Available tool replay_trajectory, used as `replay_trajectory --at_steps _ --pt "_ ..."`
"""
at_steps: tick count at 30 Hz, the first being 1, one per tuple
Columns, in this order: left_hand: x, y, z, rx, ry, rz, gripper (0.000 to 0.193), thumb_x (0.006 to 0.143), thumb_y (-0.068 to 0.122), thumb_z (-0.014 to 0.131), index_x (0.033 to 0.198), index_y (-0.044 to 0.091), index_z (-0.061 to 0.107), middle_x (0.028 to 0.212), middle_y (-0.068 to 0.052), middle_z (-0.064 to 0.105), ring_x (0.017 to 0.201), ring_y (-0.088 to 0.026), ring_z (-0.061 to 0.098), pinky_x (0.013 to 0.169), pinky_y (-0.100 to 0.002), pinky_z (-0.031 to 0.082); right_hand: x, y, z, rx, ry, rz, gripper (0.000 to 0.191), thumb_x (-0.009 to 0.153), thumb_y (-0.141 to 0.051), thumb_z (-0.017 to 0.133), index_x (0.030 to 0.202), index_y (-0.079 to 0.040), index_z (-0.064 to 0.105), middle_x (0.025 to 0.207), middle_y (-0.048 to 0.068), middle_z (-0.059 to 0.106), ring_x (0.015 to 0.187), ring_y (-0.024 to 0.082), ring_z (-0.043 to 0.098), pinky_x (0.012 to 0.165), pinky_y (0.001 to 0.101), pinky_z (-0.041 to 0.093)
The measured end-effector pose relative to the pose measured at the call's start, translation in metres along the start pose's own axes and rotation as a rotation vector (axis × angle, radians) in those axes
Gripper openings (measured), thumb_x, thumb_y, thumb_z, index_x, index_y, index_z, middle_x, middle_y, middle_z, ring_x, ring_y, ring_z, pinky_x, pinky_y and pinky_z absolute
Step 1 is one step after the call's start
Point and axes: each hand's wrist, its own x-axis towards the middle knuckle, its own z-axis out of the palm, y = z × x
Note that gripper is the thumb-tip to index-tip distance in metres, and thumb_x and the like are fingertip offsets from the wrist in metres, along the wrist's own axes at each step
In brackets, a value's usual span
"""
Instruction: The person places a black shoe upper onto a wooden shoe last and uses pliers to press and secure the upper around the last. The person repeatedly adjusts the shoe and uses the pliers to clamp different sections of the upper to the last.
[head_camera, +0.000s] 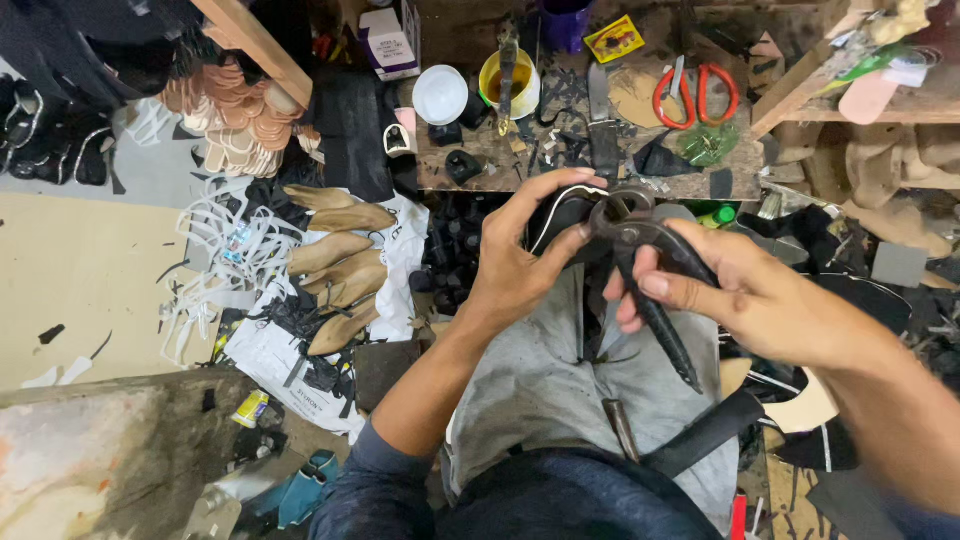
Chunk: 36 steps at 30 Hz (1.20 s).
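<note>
Far on the left lies a pale floor (70, 280) with little dark scraps on it. Next to it is a messy heap of white straps (215, 270). Above them sits a stack of tan shoe soles (235, 120). Just right of the straps, some wooden foot shapes (335, 270) lie in a row on white paper, near the person's knee. In the middle, the left hand (520, 265) is curled around a black shoe (560, 215) with a thin white edge. Its fingers wrap over the top and its thumb presses on the front, so it grips the shoe tight. The shoe is held up over the person's grey lap (540, 380), just under the edge of the work table (480, 165). The round metal head of the black pincers (640, 270) touches the shoe at its right side. The right hand (740, 290) is closed around the pincers' long handles, which point down toward the lap. On the table behind, there is a white lid (440, 95), then a yellow pot (510, 85) with a brush in it. More to the right lie scissors with red handles (695, 95). Far right, under a wooden shelf (870, 105), there are tan scraps and dark pieces in a pile.
</note>
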Motion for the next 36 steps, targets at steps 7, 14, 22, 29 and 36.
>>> replay_trajectory --at_steps 7,14,22,29,36 --pt "0.011 -0.014 -0.009 -0.181 0.215 -0.119 0.044 0.095 0.0 0.075 0.136 0.003 0.058 0.125 -0.007 0.068 0.115 -0.014 0.066 0.104 -0.029 0.053 0.009 0.033 0.017 -0.345 0.521 -0.168 0.033 0.088 -0.009 0.079 0.1 -0.002 0.049 0.095 0.006 0.069 0.087 0.013 0.067 0.08 0.0301 0.055" --pt "0.01 -0.02 -0.014 -0.196 0.214 -0.085 0.044 0.097 0.001 0.074 0.137 0.003 0.057 0.127 -0.007 0.067 0.117 -0.014 0.065 0.106 -0.029 0.053 0.066 0.076 0.038 -0.384 0.775 -0.204 0.054 0.074 -0.016 0.098 0.095 -0.004 0.049 0.086 0.005 0.056 0.078 0.015 0.052 0.071 0.0283 0.048" --pt "0.01 -0.015 -0.019 -0.199 0.229 -0.086 0.045 0.099 0.002 0.073 0.14 0.002 0.056 0.125 -0.008 0.069 0.116 -0.013 0.065 0.105 -0.029 0.053 0.075 0.07 0.039 -0.397 0.735 -0.327 0.052 0.079 -0.014 0.096 0.097 -0.004 0.049 0.093 0.005 0.055 0.088 0.015 0.053 0.079 0.0275 0.047" --pt "0.004 0.0 0.0 -0.04 0.202 -0.032 0.043 0.097 -0.001 0.073 0.138 0.002 0.06 0.128 -0.01 0.07 0.12 -0.015 0.067 0.107 -0.029 0.053 0.01 0.003 0.014 -0.07 0.387 0.129 0.012 0.099 -0.009 0.065 0.108 -0.003 0.061 0.088 0.01 0.067 0.076 0.02 0.062 0.071 0.0337 0.053" --pt "-0.009 0.011 0.03 0.085 0.145 0.087 0.045 0.091 -0.01 0.069 0.133 0.004 0.064 0.13 -0.011 0.072 0.121 -0.023 0.072 0.107 -0.032 0.056 -0.024 -0.027 0.011 -0.414 0.127 0.065 0.018 0.093 -0.014 0.063 0.108 -0.003 0.066 0.096 0.005 0.074 0.096 0.016 0.068 0.087 0.0315 0.055"
